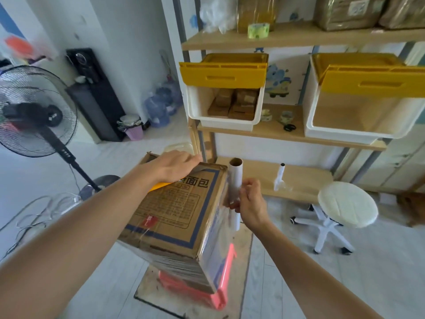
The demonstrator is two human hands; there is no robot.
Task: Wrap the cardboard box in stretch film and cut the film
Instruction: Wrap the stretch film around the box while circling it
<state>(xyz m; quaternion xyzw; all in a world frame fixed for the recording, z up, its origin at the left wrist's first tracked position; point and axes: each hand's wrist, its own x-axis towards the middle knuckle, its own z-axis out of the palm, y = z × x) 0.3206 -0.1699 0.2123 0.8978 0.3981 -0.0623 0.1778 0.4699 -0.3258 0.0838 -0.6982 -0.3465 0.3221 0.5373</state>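
Observation:
A brown cardboard box (174, 210) with blue printed lines stands on a pink stool (207, 293) in front of me. Clear film covers its right side. My left hand (174, 166) lies flat on the box's far top edge, fingers together, pressing down. My right hand (249, 201) grips an upright stretch film roll (236, 180) with a cardboard core, held against the box's far right corner. Something yellow (161, 185) shows under my left wrist.
A wooden shelf unit (287, 35) stands behind with two white bins with yellow lids (224, 74), tape rolls and scissors (289, 127). A second film roll (279, 177) stands on the low shelf. A white swivel stool (347, 203) is at right, a standing fan (34, 111) at left.

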